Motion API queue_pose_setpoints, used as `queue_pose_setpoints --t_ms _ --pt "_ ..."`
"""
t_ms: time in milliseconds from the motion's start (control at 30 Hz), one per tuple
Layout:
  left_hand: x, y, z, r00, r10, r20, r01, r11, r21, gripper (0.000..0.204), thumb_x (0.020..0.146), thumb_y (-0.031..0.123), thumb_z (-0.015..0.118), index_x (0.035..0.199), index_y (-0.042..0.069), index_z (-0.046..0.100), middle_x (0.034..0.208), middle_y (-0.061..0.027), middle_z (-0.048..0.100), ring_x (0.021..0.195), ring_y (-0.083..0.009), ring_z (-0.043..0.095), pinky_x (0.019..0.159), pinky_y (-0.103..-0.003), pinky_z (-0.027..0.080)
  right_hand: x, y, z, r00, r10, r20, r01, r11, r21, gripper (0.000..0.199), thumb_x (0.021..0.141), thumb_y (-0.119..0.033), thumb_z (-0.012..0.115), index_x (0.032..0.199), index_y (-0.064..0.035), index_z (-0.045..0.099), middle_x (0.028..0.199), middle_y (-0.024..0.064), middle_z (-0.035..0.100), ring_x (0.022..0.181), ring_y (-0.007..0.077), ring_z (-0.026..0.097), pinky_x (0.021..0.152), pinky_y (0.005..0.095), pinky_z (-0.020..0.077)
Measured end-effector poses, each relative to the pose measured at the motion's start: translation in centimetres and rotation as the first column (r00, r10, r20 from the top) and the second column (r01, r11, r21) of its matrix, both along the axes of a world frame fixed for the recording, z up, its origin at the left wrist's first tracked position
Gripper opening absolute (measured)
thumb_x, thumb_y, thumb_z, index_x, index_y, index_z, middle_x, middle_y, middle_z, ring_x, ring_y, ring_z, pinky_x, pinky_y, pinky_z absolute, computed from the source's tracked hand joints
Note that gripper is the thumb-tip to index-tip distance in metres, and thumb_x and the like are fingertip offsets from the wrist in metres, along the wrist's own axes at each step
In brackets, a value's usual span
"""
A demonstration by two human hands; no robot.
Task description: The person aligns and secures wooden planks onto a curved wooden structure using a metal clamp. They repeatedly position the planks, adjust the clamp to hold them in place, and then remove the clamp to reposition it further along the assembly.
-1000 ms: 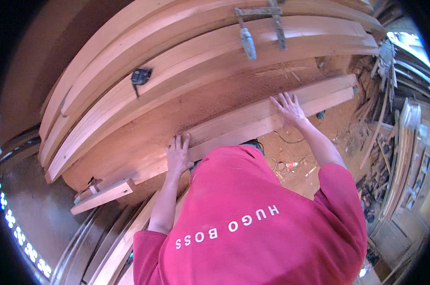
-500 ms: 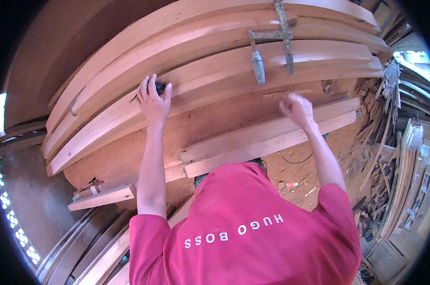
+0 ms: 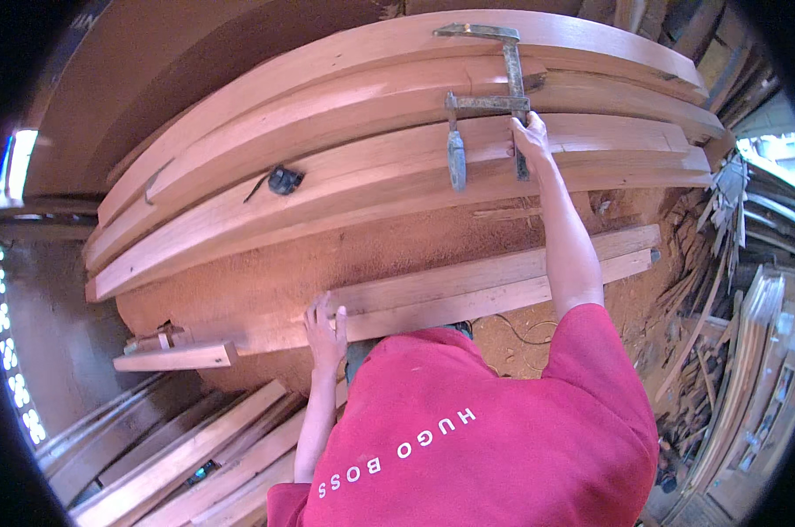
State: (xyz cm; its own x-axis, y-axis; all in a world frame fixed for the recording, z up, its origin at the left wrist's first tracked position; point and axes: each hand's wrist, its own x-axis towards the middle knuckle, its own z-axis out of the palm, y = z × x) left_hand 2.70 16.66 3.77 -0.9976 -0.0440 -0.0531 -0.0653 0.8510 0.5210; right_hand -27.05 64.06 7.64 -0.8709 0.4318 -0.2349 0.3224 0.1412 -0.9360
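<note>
Metal clamp (image 3: 512,74) in the head view extends over curved wooden beams (image 3: 375,160), ahead of the right hand (image 3: 532,138), which grips its near end; long axis points away from the person, crosswise to the beams. Left hand (image 3: 327,340) farther off, fingers parted, holding nothing, beside the straight plank's (image 3: 467,283) left end.

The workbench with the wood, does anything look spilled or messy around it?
Yes: what looks like reddish-brown sawdust is scattered between the curved timbers and the straight beam, like a spill. Wood scraps lie jumbled at the right. Nothing looks clearly broken.
</note>
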Motion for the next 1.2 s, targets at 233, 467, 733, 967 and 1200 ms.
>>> queue_pose_setpoints --t_ms 233,467,733,967,1200 --pt "-2.3 -0.7 2.7 0.988 0.102 -0.114 -0.074 0.971 0.228 0.042 0.102 0.027 0.052 0.134 0.000 0.055 0.128 -0.0218 0.059 0.120 -0.0376 0.054 0.106 -0.044 0.040 8.3 -3.1 4.6 0.979 0.116 -0.169 -0.092 0.985 0.143 0.014 0.092 -0.013 0.063 0.089 -0.0073 0.051 0.063 -0.0023 0.050 0.045 0.0076 0.046 0.038 0.0275 0.0366" --pt "-8.7 -0.9 5.2 0.995 0.076 -0.062 -0.003 0.657 0.754 0.035 0.103 0.025 0.055 0.127 0.000 0.060 0.123 -0.0132 0.064 0.113 -0.0186 0.058 0.099 -0.032 0.044 24.8 -11.7 12.9 0.954 0.273 -0.121 -0.198 0.883 0.426 0.019 0.086 -0.015 0.070 0.094 -0.0018 0.059 0.068 0.0068 0.058 0.060 0.0156 0.056 0.057 0.0345 0.0456" --pt "-3.8 -2.2 -1.1 0.720 -0.693 -0.038 0.602 0.595 0.533 0.044 0.096 0.029 0.065 0.132 0.004 0.060 0.127 -0.0186 0.064 0.118 -0.0321 0.062 0.104 -0.042 0.046 38.4 -24.9 4.8 0.989 0.060 0.135 -0.104 0.931 0.350 0.024 0.082 -0.018 0.071 0.087 0.0005 0.055 0.072 0.0163 0.057 0.067 0.0258 0.056 0.065 0.0410 0.0454" --pt "7.0 -3.8 -7.6 0.686 -0.728 -0.008 0.548 0.510 0.663 0.074 0.090 0.030 0.070 0.150 0.004 0.036 0.122 -0.0205 0.062 0.112 -0.0346 0.061 0.099 -0.044 0.048 42.6 -30.5 2.9 0.956 -0.081 0.282 -0.070 0.870 0.487 0.026 0.081 -0.018 0.071 0.085 0.0011 0.054 0.072 0.0164 0.058 0.066 0.0284 0.058 0.064 0.0406 0.0462" --pt "9.6 -1.9 -7.0 0.595 -0.705 0.386 0.013 0.489 0.872 0.082 0.090 0.025 0.071 0.155 0.007 0.026 0.115 -0.0175 0.060 0.100 -0.0237 0.063 0.089 -0.038 0.053 44.9 -29.1 0.6 0.934 -0.103 0.343 -0.095 0.852 0.514 0.025 0.082 -0.018 0.072 0.088 0.0009 0.057 0.075 0.0162 0.062 0.068 0.0286 0.060 0.065 0.0412 0.0475"
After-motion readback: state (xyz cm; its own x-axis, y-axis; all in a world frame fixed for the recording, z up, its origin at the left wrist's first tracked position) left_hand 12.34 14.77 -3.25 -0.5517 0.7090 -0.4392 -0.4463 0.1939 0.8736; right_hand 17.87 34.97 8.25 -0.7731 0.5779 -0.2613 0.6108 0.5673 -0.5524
